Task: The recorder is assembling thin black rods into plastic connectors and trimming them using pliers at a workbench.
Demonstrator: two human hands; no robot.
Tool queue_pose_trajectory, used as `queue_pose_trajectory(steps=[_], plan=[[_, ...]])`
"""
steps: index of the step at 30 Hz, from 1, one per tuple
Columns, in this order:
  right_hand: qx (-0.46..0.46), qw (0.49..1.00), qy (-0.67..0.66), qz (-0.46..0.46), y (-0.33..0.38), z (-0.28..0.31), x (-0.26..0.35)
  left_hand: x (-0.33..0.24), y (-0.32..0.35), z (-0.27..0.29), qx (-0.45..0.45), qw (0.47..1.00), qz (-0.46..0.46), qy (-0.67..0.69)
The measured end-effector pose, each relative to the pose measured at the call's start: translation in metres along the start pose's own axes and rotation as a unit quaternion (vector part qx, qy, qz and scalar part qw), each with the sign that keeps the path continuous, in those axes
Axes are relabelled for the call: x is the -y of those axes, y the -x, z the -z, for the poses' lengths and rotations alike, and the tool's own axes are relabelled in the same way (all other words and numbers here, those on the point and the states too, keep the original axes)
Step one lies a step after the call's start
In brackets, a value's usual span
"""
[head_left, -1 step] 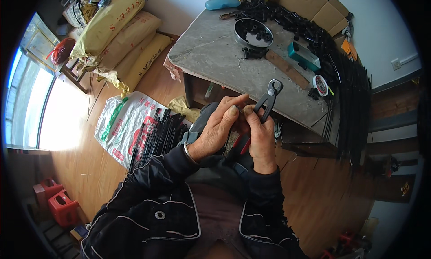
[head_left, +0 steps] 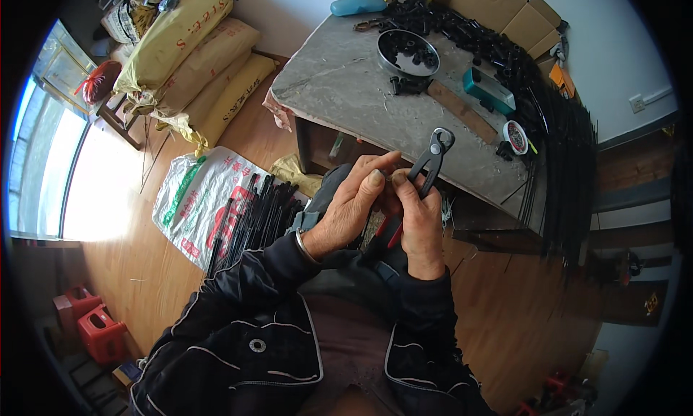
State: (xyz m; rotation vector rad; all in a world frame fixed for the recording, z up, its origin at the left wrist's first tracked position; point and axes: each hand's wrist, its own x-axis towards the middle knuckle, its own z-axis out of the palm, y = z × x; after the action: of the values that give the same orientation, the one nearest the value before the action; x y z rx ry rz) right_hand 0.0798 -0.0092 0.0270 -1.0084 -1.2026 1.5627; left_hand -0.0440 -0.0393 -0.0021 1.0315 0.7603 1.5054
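Observation:
My right hand (head_left: 421, 225) is closed round a pair of pliers (head_left: 434, 150) with dark jaws pointing up and away; their red grips show below my palm. Its thumb tip meets the fingers of my left hand (head_left: 346, 208), which wears a silver bangle (head_left: 304, 247) at the wrist. The left thumb and fingers are pinched together in front of my lap. Whatever small thing lies between the fingertips is hidden. Left of my knees, a bundle of black rods (head_left: 254, 217) lies on a white printed sack (head_left: 193, 199) on the floor.
The grey table (head_left: 325, 91) ahead holds a bowl of black parts (head_left: 408, 53), a wooden strip (head_left: 462, 111), a teal box (head_left: 489, 90) and a small white tub (head_left: 515, 137). Long black rods (head_left: 567, 178) hang off its right edge. Stacked sacks (head_left: 188, 69) and red stools (head_left: 101, 333) stand left.

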Motion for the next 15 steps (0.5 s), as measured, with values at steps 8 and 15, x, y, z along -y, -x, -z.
queue_pose_trajectory(steps=[8, 15], plan=[[0.006, 1.0, 0.006, 0.004, 0.0019, 0.0015, -0.0006, 0.0046, 0.0009, 0.0017, 0.001, 1.0, -0.006, -0.005], [-0.006, 1.0, -0.003, 0.005, 0.0033, 0.0008, -0.0029, -0.001, 0.0016, -0.0003, 0.005, 0.999, -0.001, -0.032]])
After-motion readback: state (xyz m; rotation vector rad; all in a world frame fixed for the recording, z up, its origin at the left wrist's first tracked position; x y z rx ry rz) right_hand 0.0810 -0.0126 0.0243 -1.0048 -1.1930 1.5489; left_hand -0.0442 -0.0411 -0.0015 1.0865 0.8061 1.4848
